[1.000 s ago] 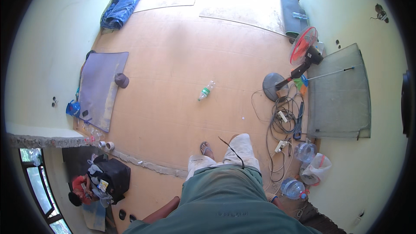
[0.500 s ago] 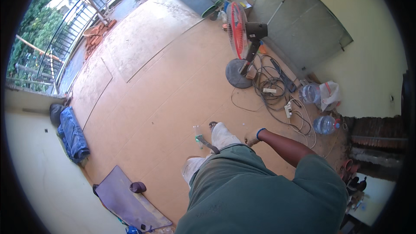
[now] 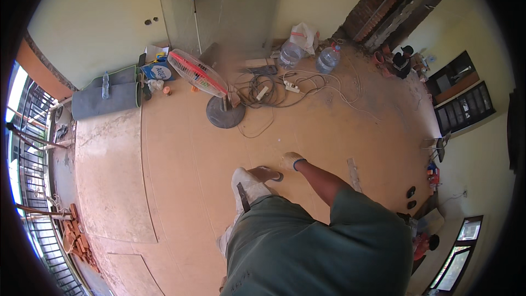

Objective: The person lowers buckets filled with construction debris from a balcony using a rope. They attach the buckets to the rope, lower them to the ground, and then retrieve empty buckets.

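Note:
My right hand (image 3: 290,160), in a pale work glove with a blue cuff, hangs over the tan floor (image 3: 186,148) ahead of my body. Nothing shows in it, and its fingers are too small and blurred to make out. My left hand is out of view, hidden by my body or beyond the picture. A dark strap (image 3: 243,197) lies against my light trousers. Nearest ahead stands a red-and-grey fan (image 3: 198,73) on a round dark base (image 3: 225,112). Beside it lie tangled cables (image 3: 263,90) with white socket strips (image 3: 291,86).
Large water bottles (image 3: 329,59) and a white sack (image 3: 304,37) stand by the far wall, near a leaning glass panel (image 3: 235,16). A rolled mat (image 3: 104,100) lies far left. Bricks (image 3: 79,241) are piled by the railing. A narrow board (image 3: 354,174) and dark sandals (image 3: 411,198) lie to the right.
My view has swung to the right, bringing the right-hand windows into sight. The clear bottle by my legs and the purple mat are out of sight. My right hand still hangs low.

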Tool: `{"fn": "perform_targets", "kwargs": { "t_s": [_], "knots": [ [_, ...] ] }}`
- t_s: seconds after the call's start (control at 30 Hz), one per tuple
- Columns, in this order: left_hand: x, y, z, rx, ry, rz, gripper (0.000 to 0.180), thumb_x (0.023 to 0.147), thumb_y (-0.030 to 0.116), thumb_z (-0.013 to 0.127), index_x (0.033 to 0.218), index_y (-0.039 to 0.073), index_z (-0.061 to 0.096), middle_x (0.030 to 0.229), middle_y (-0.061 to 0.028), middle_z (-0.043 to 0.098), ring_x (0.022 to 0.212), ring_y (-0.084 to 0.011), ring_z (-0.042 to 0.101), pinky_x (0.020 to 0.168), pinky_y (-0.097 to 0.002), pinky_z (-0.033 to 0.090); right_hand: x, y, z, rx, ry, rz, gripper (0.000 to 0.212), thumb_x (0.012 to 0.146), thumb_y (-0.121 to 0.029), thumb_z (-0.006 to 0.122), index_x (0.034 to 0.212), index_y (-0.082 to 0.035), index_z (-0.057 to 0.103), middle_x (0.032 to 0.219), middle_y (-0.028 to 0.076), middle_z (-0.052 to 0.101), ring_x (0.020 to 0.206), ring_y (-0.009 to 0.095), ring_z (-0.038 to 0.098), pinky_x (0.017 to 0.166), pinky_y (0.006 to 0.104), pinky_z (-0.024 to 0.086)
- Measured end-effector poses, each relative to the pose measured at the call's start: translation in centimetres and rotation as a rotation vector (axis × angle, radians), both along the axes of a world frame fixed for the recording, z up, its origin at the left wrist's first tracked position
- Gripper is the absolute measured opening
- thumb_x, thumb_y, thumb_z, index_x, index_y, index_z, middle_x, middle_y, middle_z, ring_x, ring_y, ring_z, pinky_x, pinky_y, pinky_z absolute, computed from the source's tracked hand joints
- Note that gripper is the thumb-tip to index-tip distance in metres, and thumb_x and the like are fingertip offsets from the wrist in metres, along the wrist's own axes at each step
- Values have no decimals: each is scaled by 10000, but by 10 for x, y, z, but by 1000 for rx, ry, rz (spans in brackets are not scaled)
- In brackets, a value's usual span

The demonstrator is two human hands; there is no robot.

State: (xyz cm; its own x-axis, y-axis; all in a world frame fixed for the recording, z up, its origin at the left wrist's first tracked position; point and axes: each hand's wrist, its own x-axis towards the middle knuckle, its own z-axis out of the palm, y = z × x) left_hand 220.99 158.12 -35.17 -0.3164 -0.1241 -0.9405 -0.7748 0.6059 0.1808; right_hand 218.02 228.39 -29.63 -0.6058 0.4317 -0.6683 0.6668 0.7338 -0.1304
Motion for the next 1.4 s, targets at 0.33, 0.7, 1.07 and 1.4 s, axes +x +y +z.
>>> {"fn": "perform_targets", "kwargs": {
  "t_s": [0.33,0.7,1.07,1.4],
  "knots": [
    [-471,-137,94,206,855,51,315,1008,353,642,1144,77,710,804,18,600,672,-78,536,574,-247,416,44,-234,-20,-319,-524,-520,418,939,-350,689,1207,-29,703,1111,130,740,946,253,720,867,397,576],
    [-452,-288,77,-6,421,32,513,976,411,606,1291,14,682,953,-99,728,813,-165,673,726,-306,538,-582,-409,-74,-336,59,12,295,931,-320,616,905,-33,680,767,123,680,698,187,664,648,366,520],
    [-255,-412,-15,41,-365,1328,372,1020,479,481,1002,121,582,785,-40,504,618,-160,464,553,-370,419,-977,-765,-19,-527,191,525,218,953,-210,617,1049,-22,673,771,30,651,665,112,614,624,297,501],
    [-808,-712,50,-135,453,577,528,947,427,543,1172,-19,712,1062,-230,740,970,-323,704,849,-410,548,-1019,-906,-19,-464,-444,208,259,974,-240,572,1158,-66,625,1072,95,677,889,210,678,715,402,529]
  ]
}}
